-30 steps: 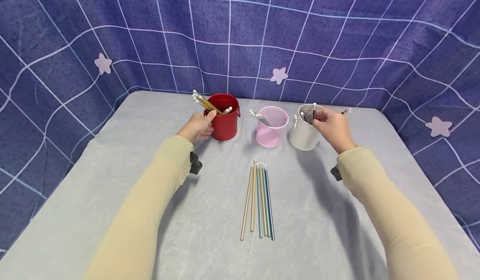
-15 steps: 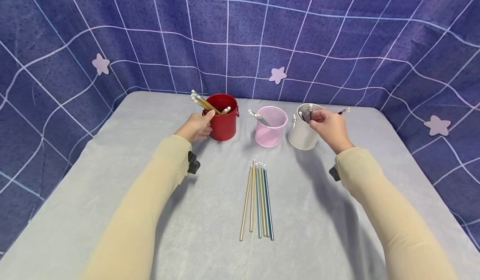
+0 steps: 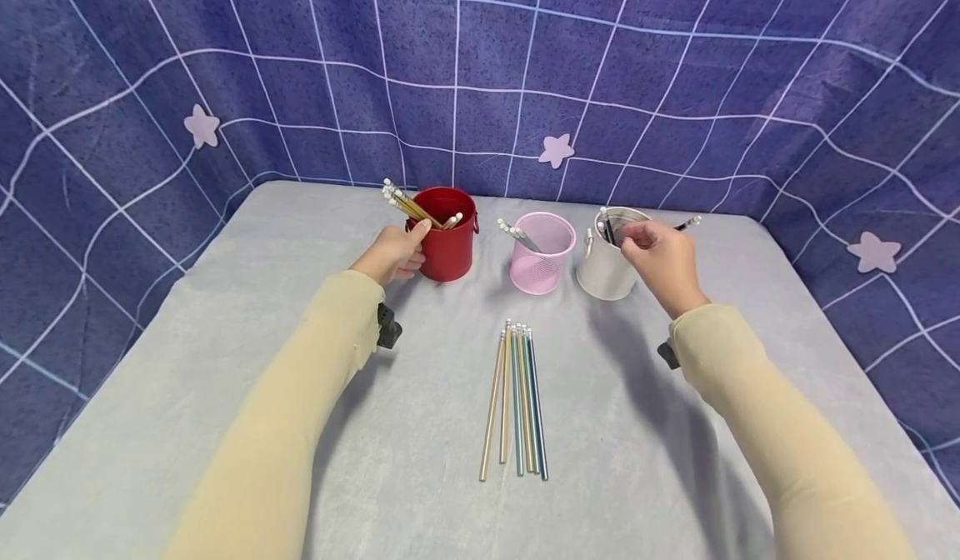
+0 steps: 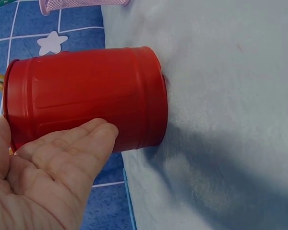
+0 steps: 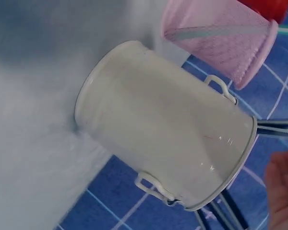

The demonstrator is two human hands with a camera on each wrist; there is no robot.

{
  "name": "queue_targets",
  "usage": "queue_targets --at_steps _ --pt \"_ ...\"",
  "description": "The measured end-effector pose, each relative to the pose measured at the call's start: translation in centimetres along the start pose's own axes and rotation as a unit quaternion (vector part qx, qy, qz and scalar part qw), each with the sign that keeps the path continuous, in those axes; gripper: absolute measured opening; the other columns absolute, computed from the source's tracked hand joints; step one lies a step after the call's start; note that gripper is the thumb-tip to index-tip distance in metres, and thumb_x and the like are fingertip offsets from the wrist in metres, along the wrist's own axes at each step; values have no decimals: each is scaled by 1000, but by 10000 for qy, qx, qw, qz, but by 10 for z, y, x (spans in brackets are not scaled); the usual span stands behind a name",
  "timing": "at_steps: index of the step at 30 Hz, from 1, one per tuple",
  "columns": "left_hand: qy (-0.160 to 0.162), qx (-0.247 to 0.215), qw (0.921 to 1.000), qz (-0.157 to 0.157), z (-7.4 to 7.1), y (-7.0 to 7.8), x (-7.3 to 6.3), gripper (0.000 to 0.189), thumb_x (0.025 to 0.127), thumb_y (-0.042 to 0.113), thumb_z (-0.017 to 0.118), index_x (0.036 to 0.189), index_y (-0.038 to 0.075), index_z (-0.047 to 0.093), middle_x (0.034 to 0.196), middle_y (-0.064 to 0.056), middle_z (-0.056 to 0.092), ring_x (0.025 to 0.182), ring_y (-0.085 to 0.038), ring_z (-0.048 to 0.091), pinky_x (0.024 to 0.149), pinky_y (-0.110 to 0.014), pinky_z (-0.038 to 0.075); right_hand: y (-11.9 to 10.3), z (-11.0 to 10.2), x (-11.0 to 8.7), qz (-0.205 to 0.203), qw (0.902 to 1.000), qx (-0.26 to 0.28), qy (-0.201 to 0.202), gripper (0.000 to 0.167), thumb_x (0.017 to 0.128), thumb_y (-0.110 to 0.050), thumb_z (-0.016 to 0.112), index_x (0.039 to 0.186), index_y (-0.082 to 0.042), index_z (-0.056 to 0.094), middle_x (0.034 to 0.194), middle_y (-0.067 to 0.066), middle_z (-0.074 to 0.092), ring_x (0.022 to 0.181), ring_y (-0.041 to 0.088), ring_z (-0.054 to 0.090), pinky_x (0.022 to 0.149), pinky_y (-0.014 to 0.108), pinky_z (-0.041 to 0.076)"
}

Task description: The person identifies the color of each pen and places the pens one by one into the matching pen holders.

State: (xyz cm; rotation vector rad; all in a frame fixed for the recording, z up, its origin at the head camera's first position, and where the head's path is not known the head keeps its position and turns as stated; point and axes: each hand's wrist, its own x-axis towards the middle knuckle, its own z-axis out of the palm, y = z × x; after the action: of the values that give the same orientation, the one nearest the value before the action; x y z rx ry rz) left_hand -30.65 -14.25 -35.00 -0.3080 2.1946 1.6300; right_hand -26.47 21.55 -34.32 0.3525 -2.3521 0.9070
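In the head view my left hand (image 3: 397, 252) grips the side of a red bucket (image 3: 447, 252), its thumb at the rim and its fingers along the outer wall. Gold pencils (image 3: 408, 204) lean out of that bucket. My right hand (image 3: 663, 256) is over the rim of the white bucket (image 3: 603, 275), holding nothing that I can see. Dark pencils (image 3: 607, 225) lean at the bucket's left side, and another dark pencil (image 3: 687, 223) sticks out at the right. In the right wrist view, the right fingers (image 5: 281, 175) stand apart from the white bucket's mouth.
Between the two buckets stands a pink mesh cup (image 3: 538, 272) with several silvery-green pencils (image 3: 517, 233). In front, a row of loose gold, teal and blue pencils (image 3: 517, 402) lies on the grey cloth (image 3: 420, 460). A blue gridded curtain (image 3: 337, 60) hangs behind.
The dark pencil that my right hand pinched has been let go and now leans to the left inside the white bucket. My left hand has stayed on the red bucket.
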Motion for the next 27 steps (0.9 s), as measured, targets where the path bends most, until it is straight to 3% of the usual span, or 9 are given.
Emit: queue_targets --at_steps 3,6,10,14,18,23,27 --pt "12 -8 10000 -23 0 0 0 71 102 44 36 141 -16 29 140 -32 40 131 -39 40 106 -46 35 -4 2 -6 -875 9960 -143 98 14 76 7 61 85 8 71 77 18 70 68 27 66 64 16 48" --pt "29 -6 10000 -42 0 0 1 71 102 44 36 141 -15 29 140 -32 40 131 -38 40 106 -46 35 -12 6 -11 -1260 9913 -109 -355 13 76 7 63 86 6 71 79 16 70 70 30 67 66 34 53" --pt "45 2 10000 -27 0 -1 2 71 102 44 35 141 -15 29 140 -32 40 132 -38 40 106 -46 34 -26 18 -23 -850 9835 68 -1596 14 81 4 64 92 5 72 86 16 71 76 29 68 71 40 55" --pt "66 -4 10000 -20 0 0 0 71 102 44 35 141 -15 29 140 -32 40 131 -38 40 106 -46 35 -36 32 -43 -724 9617 -13 -2645 15 81 0 63 93 6 71 84 14 71 77 25 68 72 37 56" --pt "63 0 10000 -22 0 0 1 71 102 44 36 141 -15 30 140 -31 40 131 -38 41 106 -46 35 -42 42 -55 -850 9387 -325 -3326 12 79 -5 65 86 1 72 77 5 71 71 16 64 70 34 53" --pt "77 -32 10000 -34 1 0 2 70 102 44 36 141 -15 30 140 -32 40 131 -39 41 106 -46 35 -49 51 -60 -593 9011 -657 -4245 8 76 -9 67 71 -5 72 65 -4 64 58 9 50 60 27 47" --pt "122 -76 9999 -47 2 0 2 70 102 43 35 140 -15 31 140 -32 41 130 -39 42 105 -46 36 -54 57 -64 -412 8831 -825 -4601 13 74 -10 66 61 -8 66 55 -7 53 52 7 41 52 24 40"
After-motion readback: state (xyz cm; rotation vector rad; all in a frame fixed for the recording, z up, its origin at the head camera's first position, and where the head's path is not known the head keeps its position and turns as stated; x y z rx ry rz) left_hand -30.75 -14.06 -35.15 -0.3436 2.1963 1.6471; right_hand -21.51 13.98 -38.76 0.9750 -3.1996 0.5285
